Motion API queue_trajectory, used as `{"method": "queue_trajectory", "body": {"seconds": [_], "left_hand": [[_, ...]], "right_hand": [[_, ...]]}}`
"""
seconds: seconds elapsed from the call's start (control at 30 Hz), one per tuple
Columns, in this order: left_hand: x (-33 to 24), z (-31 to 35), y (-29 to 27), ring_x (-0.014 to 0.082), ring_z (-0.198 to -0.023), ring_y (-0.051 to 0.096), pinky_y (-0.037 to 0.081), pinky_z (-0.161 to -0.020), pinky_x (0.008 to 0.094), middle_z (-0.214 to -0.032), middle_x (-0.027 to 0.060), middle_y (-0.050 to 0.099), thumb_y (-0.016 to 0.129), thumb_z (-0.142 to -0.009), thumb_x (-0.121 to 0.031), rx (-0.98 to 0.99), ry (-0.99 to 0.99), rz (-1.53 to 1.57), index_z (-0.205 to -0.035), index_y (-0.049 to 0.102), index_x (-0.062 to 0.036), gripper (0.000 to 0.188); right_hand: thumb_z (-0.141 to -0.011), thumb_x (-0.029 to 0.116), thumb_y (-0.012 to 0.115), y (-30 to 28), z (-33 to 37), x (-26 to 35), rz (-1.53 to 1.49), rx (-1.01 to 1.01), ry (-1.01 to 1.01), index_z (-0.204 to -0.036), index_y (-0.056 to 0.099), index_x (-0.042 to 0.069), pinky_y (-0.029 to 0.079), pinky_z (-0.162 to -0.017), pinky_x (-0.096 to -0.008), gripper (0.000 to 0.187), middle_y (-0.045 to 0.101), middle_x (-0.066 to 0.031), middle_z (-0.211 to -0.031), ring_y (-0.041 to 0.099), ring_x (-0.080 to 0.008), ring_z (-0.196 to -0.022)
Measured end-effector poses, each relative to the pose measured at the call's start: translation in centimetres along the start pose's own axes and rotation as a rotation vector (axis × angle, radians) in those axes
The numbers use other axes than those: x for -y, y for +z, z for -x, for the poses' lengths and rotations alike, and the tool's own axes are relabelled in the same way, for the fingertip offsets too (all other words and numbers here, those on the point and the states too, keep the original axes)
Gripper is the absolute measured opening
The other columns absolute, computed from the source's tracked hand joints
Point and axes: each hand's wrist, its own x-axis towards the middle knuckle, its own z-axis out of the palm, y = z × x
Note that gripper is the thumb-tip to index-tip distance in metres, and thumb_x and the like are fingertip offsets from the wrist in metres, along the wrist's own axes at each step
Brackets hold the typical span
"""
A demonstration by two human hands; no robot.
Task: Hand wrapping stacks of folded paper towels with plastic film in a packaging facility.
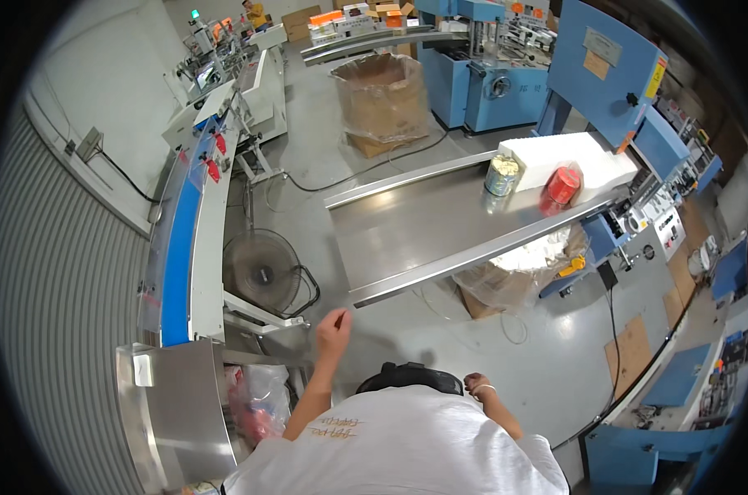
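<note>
My left hand (333, 332) is raised in a loose fist, with nothing seen in it. It is apart from the near left corner of a long stainless steel tray table (407, 239). My right hand (476, 385), with a pale band at the wrist, hangs low beside my body, its fingers curled and nothing showing in them. At the tray's far right end stand a blue-and-silver can (502, 176) with pale contents and a red can (563, 185). A white foam block (555, 157) lies behind them. Neither hand touches these things.
A blue conveyor belt (178, 247) runs along the left, ending near a steel chute (184, 412). On the floor stand a round fan (263, 272) and a plastic-lined carton (382, 99). Another lined carton (481, 297) sits under the tray. Blue machines (506, 95) stand beyond; cables cross the floor.
</note>
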Motion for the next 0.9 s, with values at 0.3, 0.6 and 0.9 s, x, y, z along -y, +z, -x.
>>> {"method": "queue_trajectory", "body": {"seconds": [0.3, 0.6, 0.9], "left_hand": [[-9.2, -2.1, 8.7, 0.0195, -0.06, 0.057, 0.046, -0.058, 0.031, -0.071, 0.0106, 0.062, 0.062, -0.088, -0.015, -0.018, 0.217, 0.003, -0.088, 0.065, -0.0013, 0.014], [-14.0, 1.9, 17.4, 0.0085, -0.063, 0.054, 0.045, -0.059, 0.0246, -0.071, 0.0036, 0.061, 0.063, -0.088, -0.012, 0.18, 0.278, 0.093, -0.089, 0.067, 0.0003, 0.013], [-15.8, -2.7, 20.0, 0.008, -0.054, 0.043, 0.038, -0.051, 0.0242, -0.063, 0.0008, 0.051, 0.063, -0.086, -0.008, 0.142, 0.225, 0.092, -0.088, 0.067, 0.0006, 0.01]], "right_hand": [[-0.081, 0.018, 0.056, -4.2, 6.2, -5.1, -0.321, -0.117, 0.153, -0.098, 0.069, 0.005, 0.052, -0.07, -0.0319, 0.026, 0.07, -0.0127, -0.084, 0.068, -0.0202, -0.073], [-0.086, 0.017, 0.055, -7.6, 8.3, -14.0, -0.401, -0.082, 0.13, -0.083, 0.065, 0.003, 0.048, -0.055, -0.0337, 0.017, 0.066, -0.0074, -0.073, 0.061, -0.0176, -0.06], [-0.084, 0.011, 0.055, -17.6, 1.2, -0.1, -0.987, -0.128, 0.003, -0.084, 0.062, 0.005, 0.042, -0.044, -0.0265, 0.009, 0.06, -0.0055, -0.07, 0.055, -0.0142, -0.054]]}}
